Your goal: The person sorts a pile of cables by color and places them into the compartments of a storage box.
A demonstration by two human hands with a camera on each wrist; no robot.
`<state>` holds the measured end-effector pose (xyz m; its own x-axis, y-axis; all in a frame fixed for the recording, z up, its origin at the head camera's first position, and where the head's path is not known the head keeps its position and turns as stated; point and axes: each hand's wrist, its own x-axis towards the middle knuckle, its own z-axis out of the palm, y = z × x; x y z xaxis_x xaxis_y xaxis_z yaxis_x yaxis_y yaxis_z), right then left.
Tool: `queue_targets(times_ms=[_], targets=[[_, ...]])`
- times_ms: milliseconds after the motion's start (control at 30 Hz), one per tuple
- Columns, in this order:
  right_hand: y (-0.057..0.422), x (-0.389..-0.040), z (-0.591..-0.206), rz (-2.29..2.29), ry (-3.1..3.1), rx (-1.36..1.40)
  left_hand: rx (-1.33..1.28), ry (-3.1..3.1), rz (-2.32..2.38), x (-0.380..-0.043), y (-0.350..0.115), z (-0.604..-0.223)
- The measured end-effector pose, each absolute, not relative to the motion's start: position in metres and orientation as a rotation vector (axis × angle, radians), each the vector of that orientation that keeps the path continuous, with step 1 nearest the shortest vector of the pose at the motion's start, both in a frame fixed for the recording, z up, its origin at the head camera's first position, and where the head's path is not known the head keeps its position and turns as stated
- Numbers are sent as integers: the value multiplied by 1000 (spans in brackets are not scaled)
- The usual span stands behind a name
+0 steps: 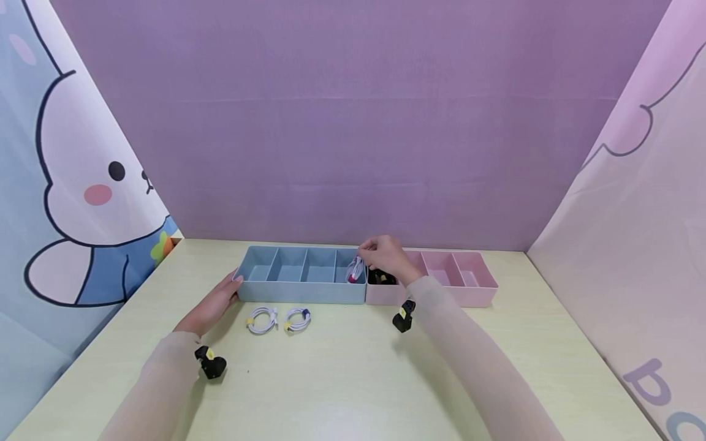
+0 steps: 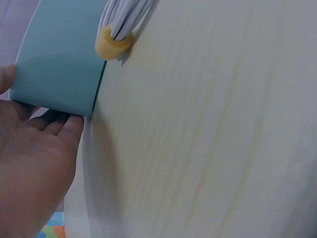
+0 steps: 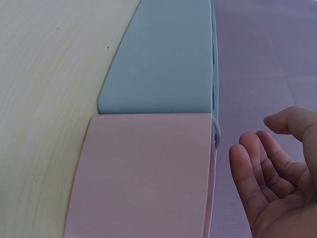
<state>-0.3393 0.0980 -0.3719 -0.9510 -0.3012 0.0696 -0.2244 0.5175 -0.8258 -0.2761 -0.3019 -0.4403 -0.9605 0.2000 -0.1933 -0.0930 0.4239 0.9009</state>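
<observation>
A blue divided box [image 1: 303,293] stands on the table, a bundled white cable [image 1: 355,269] with a red tie in its rightmost compartment. My left hand [image 1: 217,300] holds the box's left end; in the left wrist view the thumb is at the rim and the fingers [image 2: 72,131] lie against the end wall. Over the right compartment is my right hand [image 1: 386,254]. The right wrist view shows its thumb and fingers [image 3: 242,166] apart with nothing between them, beside a cable loop [image 3: 217,133] poking over the rim.
A pink divided box [image 1: 480,297] abuts the blue one on the right, with dark items [image 1: 382,277] in its left compartment. Two coiled white cables, one with a yellow tie [image 1: 250,321] and one with a blue connector end [image 1: 306,314], lie in front. A purple backdrop [image 1: 353,153] rises behind.
</observation>
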Motion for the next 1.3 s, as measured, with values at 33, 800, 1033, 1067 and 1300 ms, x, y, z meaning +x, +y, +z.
queue_targets(times_ms=[33,800,1033,1067,1300], targets=[[98,-339,-372,-1439,2658,-464,96,2410,1553,-276,-302,-440],[86,-320,-372,-1421,2600,-606,61,2425,1522,-276,-297,-441],[82,-314,-376,-1366,2578,-626,56,2417,1509,-277,-298,-441],[81,-313,-377,-1369,2570,-630,57,2416,1511,-277,-298,-442],[78,-309,-382,-1414,2498,-674,77,2415,1533,-277,-298,-441]])
